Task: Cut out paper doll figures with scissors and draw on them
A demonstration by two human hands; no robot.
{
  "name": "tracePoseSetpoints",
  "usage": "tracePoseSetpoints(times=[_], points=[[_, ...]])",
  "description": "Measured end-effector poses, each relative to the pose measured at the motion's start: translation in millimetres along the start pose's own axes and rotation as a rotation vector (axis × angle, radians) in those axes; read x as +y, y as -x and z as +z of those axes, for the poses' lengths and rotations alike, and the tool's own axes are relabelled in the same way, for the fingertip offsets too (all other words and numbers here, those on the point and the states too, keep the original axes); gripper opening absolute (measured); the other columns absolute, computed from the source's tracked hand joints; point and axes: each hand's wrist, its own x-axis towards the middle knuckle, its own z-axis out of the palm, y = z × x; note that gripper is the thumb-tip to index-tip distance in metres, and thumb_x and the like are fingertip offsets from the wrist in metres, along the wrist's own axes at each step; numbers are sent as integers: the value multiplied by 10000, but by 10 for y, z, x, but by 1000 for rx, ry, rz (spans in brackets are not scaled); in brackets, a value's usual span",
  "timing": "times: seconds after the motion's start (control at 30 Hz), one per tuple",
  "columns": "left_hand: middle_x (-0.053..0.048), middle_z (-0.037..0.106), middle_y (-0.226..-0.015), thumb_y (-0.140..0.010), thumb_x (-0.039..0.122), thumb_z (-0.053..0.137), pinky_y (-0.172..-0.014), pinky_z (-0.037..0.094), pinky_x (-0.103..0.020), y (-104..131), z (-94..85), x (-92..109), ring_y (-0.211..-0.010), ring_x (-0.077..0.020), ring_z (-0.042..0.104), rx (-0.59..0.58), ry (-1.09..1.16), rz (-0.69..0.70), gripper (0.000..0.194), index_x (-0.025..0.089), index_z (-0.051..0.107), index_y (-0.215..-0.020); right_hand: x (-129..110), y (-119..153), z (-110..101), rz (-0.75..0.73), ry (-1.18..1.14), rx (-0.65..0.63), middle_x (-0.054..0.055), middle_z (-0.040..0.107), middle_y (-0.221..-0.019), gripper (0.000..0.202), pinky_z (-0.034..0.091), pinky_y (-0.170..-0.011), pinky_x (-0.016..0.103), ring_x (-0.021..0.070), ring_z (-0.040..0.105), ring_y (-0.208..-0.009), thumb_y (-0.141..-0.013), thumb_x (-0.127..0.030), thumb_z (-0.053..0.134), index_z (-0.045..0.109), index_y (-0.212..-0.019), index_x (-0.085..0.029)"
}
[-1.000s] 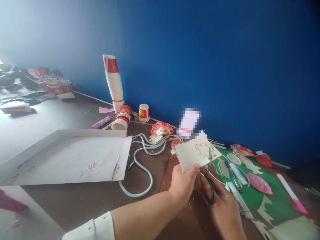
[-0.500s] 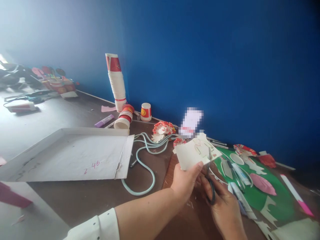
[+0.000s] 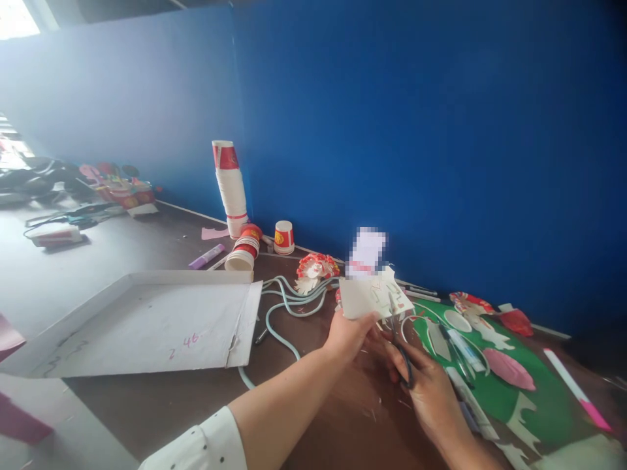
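My left hand [image 3: 350, 334] pinches the lower edge of a piece of white paper [image 3: 360, 297] with drawn outlines on its right part. In my right hand [image 3: 424, 378] is a pair of scissors [image 3: 404, 362] with dark handles, fingers through the loops. The scissor blades reach up to the paper's right part, close by the drawn lines; whether they are open or closed is hard to make out. Just behind the paper stands a blurred-out pale rectangle [image 3: 368, 251]. A red-and-white cut-paper figure [image 3: 317, 269] lies to the left of it.
A shallow white box lid [image 3: 132, 333] lies at left. Behind it are a tall stack of paper cups [image 3: 232, 196], a single cup [image 3: 284, 237] and a purple marker [image 3: 206, 256]. A pale blue cord [image 3: 281, 333] winds beside my left arm. Green paper [image 3: 519, 398] carries pens and a pink oval [image 3: 509, 369].
The view has tilted up, so the table things sit lower in the picture. The paper has turned, its drawn face now more toward me. Both hands keep their holds.
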Motion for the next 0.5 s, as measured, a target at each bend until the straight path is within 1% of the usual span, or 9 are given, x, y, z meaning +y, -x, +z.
tracePoseSetpoints(times=[0.07,0.13,0.2,0.23,0.27,0.33,0.37,0.4,0.5], points=[[1,500,-448,-666,278,679,-360,228,-209,-89,10,18,-348,-61,351,-22,25,-33,204,134,566,-578,-48,-62,2,-7,-26,8,-31,560,-559,539,321,-452,231,135,475,-522,-774,-566,615,700,-1140,-180],[9,497,-454,-641,261,704,-355,201,-200,-180,36,28,-350,-56,351,1,67,-29,186,127,576,-622,-99,-129,8,-32,-46,20,-28,558,-558,523,325,-464,235,137,479,-529,-761,-554,629,717,-1109,-172],[-9,522,-489,-637,279,725,-369,233,-189,-271,84,25,-374,-51,383,7,111,-3,222,111,580,-629,-139,-204,24,-51,-68,41,-26,559,-550,514,338,-473,240,146,491,-532,-758,-550,630,723,-1104,-181],[-12,531,-508,-629,289,742,-388,276,-185,-317,115,17,-398,-56,419,13,149,5,239,105,591,-654,-152,-245,37,-63,-74,53,-20,570,-555,508,351,-484,242,153,503,-541,-754,-550,633,729,-1097,-188],[-14,556,-550,-612,289,761,-408,314,-183,-363,149,5,-433,-69,466,32,216,19,261,106,609,-720,-159,-287,52,-79,-78,65,-11,591,-572,499,367,-497,246,162,519,-557,-749,-550,637,737,-1085,-196],[-19,610,-650,-597,310,782,-430,356,-189,-454,215,-31,-487,-97,538,18,316,7,395,130,629,-914,-159,-369,85,-110,-97,89,11,645,-638,480,393,-522,254,181,551,-597,-740,-550,643,751,-1058,-208],[-16,611,-657,-593,316,789,-432,365,-192,-495,244,-53,-483,-96,537,16,347,5,446,133,626,-966,-152,-405,99,-118,-113,99,19,665,-672,473,400,-525,258,187,561,-608,-739,-549,641,753,-1052,-212],[-13,601,-636,-583,314,796,-418,351,-193,-532,266,-76,-465,-94,523,21,357,3,467,122,626,-974,-142,-436,109,-117,-127,102,24,675,-694,468,402,-524,260,191,565,-612,-740,-545,641,752,-1052,-214],[-6,576,-601,-579,303,797,-405,340,-197,-600,295,-126,-467,-106,528,35,333,26,486,109,623,-990,-106,-492,107,-91,-150,102,10,641,-639,445,382,-505,259,178,535,-579,-745,-511,649,745,-1061,-213]])
